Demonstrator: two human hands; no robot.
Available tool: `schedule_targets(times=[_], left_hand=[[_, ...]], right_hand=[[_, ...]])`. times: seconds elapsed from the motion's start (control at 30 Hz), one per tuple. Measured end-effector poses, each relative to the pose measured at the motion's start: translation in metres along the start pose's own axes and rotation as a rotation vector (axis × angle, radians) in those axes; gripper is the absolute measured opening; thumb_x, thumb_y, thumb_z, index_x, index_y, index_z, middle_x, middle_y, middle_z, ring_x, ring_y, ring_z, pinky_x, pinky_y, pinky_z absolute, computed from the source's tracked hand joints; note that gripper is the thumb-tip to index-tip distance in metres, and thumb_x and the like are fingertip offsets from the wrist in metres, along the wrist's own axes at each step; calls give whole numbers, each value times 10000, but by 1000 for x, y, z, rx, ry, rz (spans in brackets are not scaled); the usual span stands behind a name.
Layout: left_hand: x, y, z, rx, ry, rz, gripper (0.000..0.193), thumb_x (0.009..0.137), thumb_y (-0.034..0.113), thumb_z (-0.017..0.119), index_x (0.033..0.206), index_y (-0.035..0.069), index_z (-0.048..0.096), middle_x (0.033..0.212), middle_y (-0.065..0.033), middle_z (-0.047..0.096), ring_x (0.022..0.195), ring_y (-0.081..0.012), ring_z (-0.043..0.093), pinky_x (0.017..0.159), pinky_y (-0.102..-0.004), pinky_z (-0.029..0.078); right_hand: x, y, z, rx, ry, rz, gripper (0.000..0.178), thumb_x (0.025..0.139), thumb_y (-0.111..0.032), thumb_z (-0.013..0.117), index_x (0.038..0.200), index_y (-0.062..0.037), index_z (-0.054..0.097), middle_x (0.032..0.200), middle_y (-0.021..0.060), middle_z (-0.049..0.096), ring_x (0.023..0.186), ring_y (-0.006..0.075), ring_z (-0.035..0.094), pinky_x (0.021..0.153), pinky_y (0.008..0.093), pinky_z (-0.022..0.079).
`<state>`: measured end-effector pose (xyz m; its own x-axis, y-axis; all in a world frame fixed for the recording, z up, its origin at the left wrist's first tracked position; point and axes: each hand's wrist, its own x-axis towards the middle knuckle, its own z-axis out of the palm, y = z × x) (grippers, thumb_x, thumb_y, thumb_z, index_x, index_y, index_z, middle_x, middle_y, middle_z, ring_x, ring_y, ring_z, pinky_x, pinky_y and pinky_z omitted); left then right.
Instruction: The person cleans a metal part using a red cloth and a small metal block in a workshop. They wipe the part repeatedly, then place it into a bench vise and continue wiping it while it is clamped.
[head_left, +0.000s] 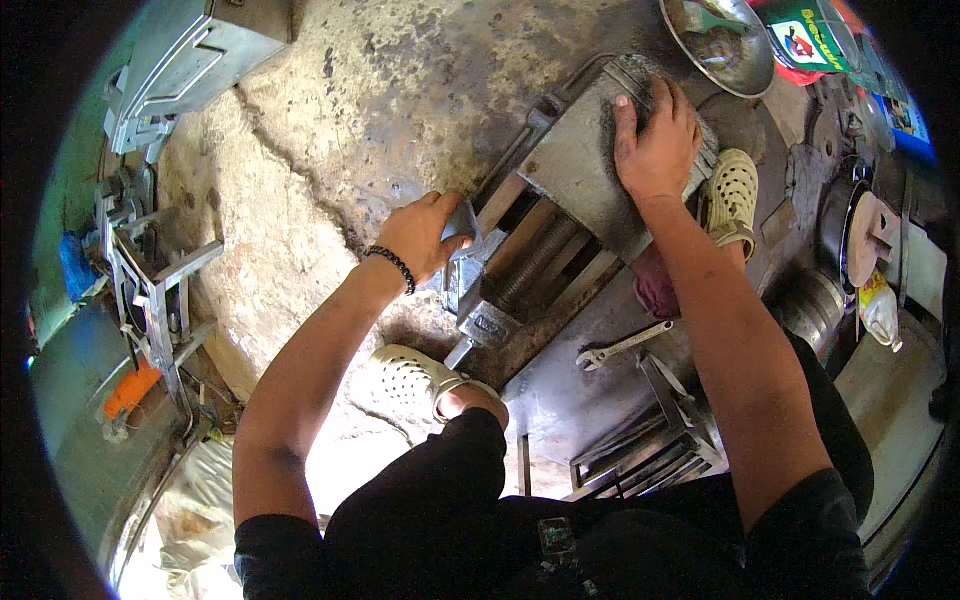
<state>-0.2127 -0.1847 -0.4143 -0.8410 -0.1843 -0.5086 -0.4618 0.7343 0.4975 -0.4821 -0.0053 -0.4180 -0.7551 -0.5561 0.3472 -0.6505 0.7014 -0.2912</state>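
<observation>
Counting from my distant station, I have two bare hands at work and one heavy metal vise (580,165) lying aslant on the worn floor (330,130). One long threaded screw (532,272) runs down the middle of it, between two side rails, with one stubby shaft end (460,353) poking out at the near side. I also get one adjustable wrench (625,345), one beaded bracelet (396,265), two pale perforated clogs (410,385), one on each foot, and one round metal pan (757,60) at the upper right. My vise sits between the hands: its broad far block is directly under the right hand (655,150), while its near end reaches down to just right of the left hand (418,240). The right hand lies spread on that block, thumb apart from the fingers. On the left, I see thumb and fingers closed around a grey metal piece (461,225) beside the rails; whether it belongs to the vise I can't tell. The wrench rests well apart from both hands, near the vise's right flank.
</observation>
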Motion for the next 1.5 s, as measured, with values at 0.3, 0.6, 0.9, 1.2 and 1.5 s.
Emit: schedule_targets(times=[0.3, 0.6, 0.9, 1.2, 1.5], left_hand=[[-2, -19, 17, -84, 159, 184, 660, 753, 453, 849, 1230, 49, 636, 1043, -178, 638, 981, -399, 638, 858, -475, 500], [-13, -33, 48, -333, 392, 6, 655, 728, 431, 897, 1149, 5, 633, 1014, -201, 673, 950, -375, 663, 845, -431, 526], [-26, -28, 69, -390, 391, -194, 687, 687, 472, 916, 1081, -15, 632, 993, -231, 687, 907, -364, 683, 786, -423, 530], [6, 22, 37, -406, 418, -318, 715, 663, 526, 893, 1062, -6, 633, 1030, -247, 688, 989, -432, 670, 851, -496, 538], [-16, 8, 49, -358, 353, -467, 770, 685, 595, 854, 1098, -6, 610, 1045, -240, 677, 1032, -419, 665, 856, -493, 548]], right_hand=[[-1, 5, 5, -2, 4, -12, 583, 989, -522, 541, 1344, -63, 589, 1401, 198, 537, 1330, 397, 472, 1135, 544, 301], [-1, 4, 6, -13, 3, -34, 588, 980, -532, 556, 1343, -71, 598, 1414, 184, 541, 1335, 391, 475, 1143, 534, 293], [0, 5, 6, -20, -30, -35, 594, 975, -528, 565, 1348, -67, 596, 1435, 209, 526, 1355, 404, 455, 1157, 535, 280], [0, 3, 5, -20, -52, -24, 607, 977, -536, 557, 1351, -60, 591, 1443, 203, 521, 1367, 404, 442, 1161, 534, 276], [1, 6, 6, -22, -64, -20, 596, 969, -538, 570, 1356, -86, 589, 1444, 192, 519, 1366, 399, 442, 1155, 531, 283]])
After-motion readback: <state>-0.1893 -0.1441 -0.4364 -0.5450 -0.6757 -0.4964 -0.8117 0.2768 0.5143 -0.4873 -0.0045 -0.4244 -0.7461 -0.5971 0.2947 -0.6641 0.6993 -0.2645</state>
